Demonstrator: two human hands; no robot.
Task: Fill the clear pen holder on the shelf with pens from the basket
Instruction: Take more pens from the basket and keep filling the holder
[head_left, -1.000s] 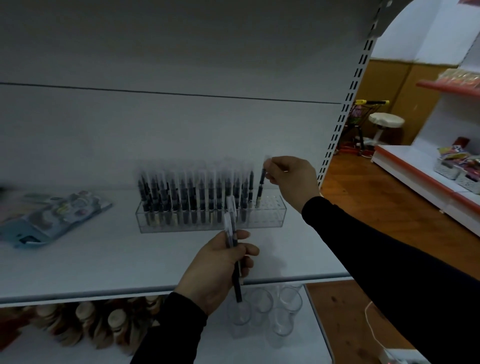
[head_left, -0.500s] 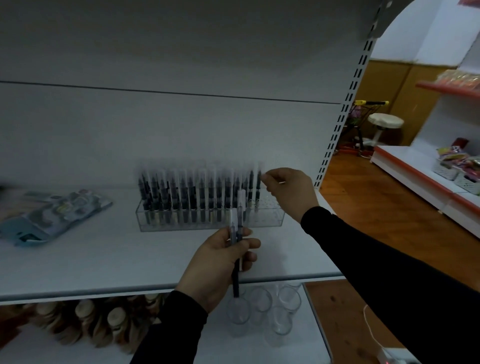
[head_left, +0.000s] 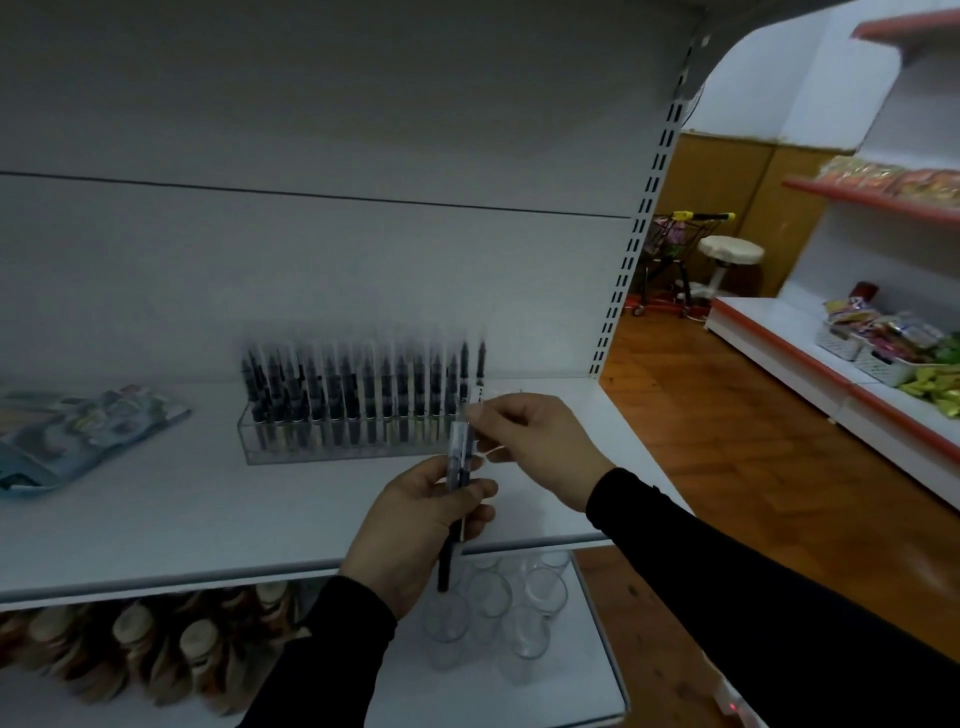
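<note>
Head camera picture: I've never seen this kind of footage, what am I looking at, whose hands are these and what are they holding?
There is no machine here. A person wears a camera on the head, looking forward and down, so the two arms in black sleeves are their own.

The left hand grips a few pens, upright. The right hand pinches the top of one of them, seemingly to pull it out.

Behind the hands, on the white shelf, stands the clear holder, most of it filled with upright pens; its right end is hidden by the hands. A flat packet lies to the left. The shelf below carries glasses and bottles. No basket of pens can be made out.
</note>
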